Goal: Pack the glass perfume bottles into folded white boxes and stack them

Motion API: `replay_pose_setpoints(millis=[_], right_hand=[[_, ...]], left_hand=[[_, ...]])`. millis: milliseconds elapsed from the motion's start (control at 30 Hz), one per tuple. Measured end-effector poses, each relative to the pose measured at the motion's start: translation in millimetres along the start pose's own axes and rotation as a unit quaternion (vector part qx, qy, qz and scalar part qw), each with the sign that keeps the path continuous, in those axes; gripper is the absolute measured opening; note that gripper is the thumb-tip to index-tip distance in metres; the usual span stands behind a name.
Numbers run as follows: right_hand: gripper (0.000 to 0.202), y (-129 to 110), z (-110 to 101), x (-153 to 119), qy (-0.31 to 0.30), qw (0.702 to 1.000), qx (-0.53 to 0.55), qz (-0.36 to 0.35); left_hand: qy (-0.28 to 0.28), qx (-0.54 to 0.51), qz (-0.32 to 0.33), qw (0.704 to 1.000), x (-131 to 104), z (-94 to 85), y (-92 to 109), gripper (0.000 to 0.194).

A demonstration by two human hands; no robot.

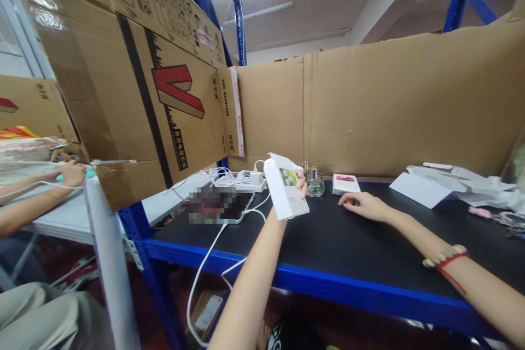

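Observation:
My left hand [302, 185] grips a small white carton [284, 188] with a green and white picture on its side, raised above the black tabletop. The carton stands tilted and hides most of the fingers. Just right of it a clear glass perfume bottle [315, 185] stands on the table, with another gold-topped bottle partly hidden behind. Resting on the tabletop, my right hand [365, 206] has its fingers loosely extended and holds nothing. Close beyond its fingertips lies a flat white box [345, 184] with a red label.
At the left a phone or tablet [221, 205] lies with a white cable, near a power strip [241, 180] with chargers. White paper [426, 186] and keys with a pink charm [479, 212] are at the right. Cardboard walls [394, 104] enclose the table. Another person's hand [74, 174] shows far left.

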State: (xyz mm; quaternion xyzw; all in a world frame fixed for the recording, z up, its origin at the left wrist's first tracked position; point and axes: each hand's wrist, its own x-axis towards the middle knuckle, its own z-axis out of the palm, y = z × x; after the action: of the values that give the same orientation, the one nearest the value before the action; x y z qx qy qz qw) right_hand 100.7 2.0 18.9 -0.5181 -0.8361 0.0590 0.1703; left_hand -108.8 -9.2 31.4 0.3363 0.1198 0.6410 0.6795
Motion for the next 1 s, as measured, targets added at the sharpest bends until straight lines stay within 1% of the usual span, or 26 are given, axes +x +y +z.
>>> replay_pose_setpoints(millis=[33,100,200,400,467,600,733,833,933,1000], right_hand=[[0.020,-1,1,0,0.001,1.000,-0.003,0.000],[0.020,-2,1,0,0.002,1.000,-0.009,-0.002],[0.021,-1,1,0,0.002,1.000,-0.014,-0.008],[0.020,7,4,1,0.018,0.999,-0.014,-0.035],[0.021,9,9,1,0.043,0.998,-0.011,-0.038],[0.028,7,21,5,0.117,0.991,-0.005,-0.066],[0.036,-2,26,21,0.178,0.980,0.007,-0.094],[0.044,-12,24,40,0.220,0.971,0.043,-0.086],[0.048,-22,25,57,0.228,0.968,0.080,-0.072],[0.052,-25,30,64,0.221,0.970,0.073,-0.071]], left_hand=[[-0.014,-0.007,-0.005,1.000,-3,0.1,2,0.045],[-0.024,-0.033,0.014,0.999,-11,2.0,4,0.047],[-0.020,-0.054,0.041,0.997,-19,5.5,3,0.045],[-0.007,-0.077,0.065,0.995,-17,2.8,0,0.045],[-0.006,-0.090,0.083,0.993,-15,1.1,1,0.046],[0.010,-0.110,0.127,0.986,-12,2.1,3,0.044],[0.022,-0.110,0.143,0.983,-10,5.1,4,0.044],[0.025,-0.103,0.121,0.987,-9,4.3,3,0.048],[0.029,-0.098,0.101,0.990,-5,0.7,1,0.052],[0.033,-0.092,0.096,0.991,-2,-2.5,0,0.053]])
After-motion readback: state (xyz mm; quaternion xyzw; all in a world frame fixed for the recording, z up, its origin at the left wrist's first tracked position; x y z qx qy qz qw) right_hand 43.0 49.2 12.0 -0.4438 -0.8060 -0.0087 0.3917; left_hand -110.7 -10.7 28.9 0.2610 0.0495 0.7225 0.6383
